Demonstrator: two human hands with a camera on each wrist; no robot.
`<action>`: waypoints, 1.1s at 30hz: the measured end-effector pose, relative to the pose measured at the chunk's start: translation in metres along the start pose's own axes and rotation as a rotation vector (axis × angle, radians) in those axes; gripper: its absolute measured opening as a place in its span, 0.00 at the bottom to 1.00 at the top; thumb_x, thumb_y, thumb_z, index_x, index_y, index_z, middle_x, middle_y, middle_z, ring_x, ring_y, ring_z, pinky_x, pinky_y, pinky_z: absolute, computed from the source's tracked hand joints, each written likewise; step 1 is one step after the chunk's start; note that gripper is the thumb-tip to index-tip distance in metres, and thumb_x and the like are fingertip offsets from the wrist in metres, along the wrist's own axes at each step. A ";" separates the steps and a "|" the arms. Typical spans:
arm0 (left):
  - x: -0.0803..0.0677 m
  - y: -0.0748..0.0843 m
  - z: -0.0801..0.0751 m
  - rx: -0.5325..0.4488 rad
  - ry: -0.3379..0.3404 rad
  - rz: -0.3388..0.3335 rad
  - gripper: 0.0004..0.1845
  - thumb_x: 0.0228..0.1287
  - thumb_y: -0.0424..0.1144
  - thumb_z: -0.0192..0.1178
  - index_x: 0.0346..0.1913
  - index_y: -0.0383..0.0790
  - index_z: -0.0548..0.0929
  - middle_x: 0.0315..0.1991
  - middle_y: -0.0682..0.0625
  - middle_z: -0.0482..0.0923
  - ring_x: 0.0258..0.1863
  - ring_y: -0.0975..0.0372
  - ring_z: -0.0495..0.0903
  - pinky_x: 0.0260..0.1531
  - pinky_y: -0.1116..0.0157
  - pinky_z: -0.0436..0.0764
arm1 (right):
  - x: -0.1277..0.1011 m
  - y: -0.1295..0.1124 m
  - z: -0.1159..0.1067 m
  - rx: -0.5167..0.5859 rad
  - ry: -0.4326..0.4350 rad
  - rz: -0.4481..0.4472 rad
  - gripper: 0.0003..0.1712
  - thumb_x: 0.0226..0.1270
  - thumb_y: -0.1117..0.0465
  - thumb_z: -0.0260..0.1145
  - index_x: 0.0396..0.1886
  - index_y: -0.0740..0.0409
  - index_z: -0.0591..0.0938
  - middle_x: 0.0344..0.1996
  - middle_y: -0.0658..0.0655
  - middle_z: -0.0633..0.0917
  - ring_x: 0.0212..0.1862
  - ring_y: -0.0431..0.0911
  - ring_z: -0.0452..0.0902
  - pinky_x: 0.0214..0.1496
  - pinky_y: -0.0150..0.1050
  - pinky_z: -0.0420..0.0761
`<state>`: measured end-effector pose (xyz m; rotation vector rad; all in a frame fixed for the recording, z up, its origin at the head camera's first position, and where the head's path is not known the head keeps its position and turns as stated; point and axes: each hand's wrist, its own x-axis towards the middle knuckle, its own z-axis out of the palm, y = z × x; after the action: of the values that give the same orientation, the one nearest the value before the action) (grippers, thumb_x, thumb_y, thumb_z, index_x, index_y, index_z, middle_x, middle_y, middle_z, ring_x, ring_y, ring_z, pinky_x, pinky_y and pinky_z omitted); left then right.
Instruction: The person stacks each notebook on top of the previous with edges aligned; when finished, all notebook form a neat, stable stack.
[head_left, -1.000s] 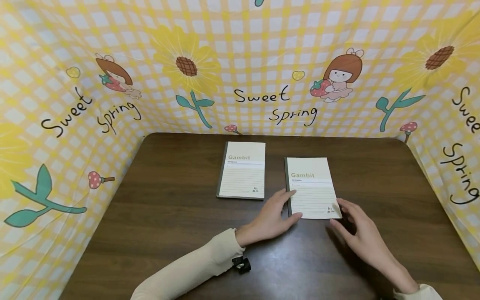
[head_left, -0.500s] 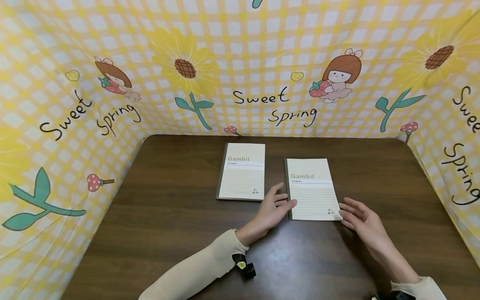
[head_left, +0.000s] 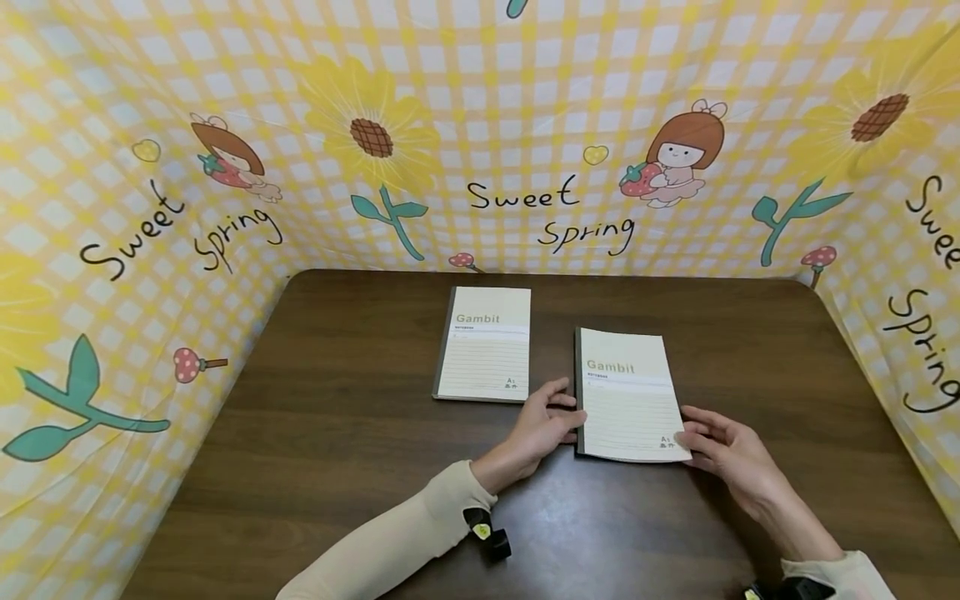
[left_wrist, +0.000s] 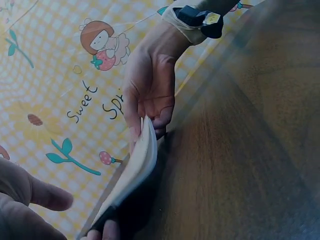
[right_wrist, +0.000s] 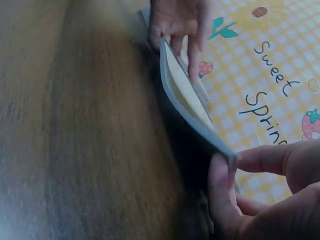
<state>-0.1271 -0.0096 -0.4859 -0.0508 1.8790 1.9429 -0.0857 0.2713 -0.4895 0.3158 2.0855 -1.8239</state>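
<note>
The right notebook [head_left: 630, 400], white-covered with a dark spine and marked "Gambit", is raised off the table at its near end and bows between both hands. My right hand [head_left: 738, 462] pinches its lower right corner, thumb on the cover and fingers underneath, as the right wrist view shows. My left hand [head_left: 532, 437] holds the spine side near the lower left, fingers curled under the edge and thumb above it. In the left wrist view the left thumb [left_wrist: 52, 196] looks slightly apart from the cover. A second similar notebook [head_left: 487, 346] lies flat to the left.
The dark wooden table [head_left: 337, 400] is bordered by yellow checked cloth walls [head_left: 517, 125] at the back and sides. Black camera mounts [head_left: 487, 533] sit at the wrists, over cream sleeves.
Both hands have taken hold of the right notebook; its near end has risen and it has shifted toward me. The left notebook stays put.
</note>
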 end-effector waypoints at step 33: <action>-0.017 0.027 -0.066 0.257 0.046 0.227 0.36 0.62 0.20 0.61 0.75 0.36 0.71 0.56 0.34 0.75 0.44 0.54 0.83 0.33 0.69 0.78 | 0.020 -0.038 0.052 -0.035 -0.127 -0.130 0.37 0.69 0.64 0.71 0.73 0.70 0.67 0.47 0.52 0.81 0.44 0.38 0.82 0.45 0.37 0.88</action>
<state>-0.1382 -0.0771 -0.4603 0.2052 2.2330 1.8349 -0.1124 0.2133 -0.4685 0.0548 2.0902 -1.8261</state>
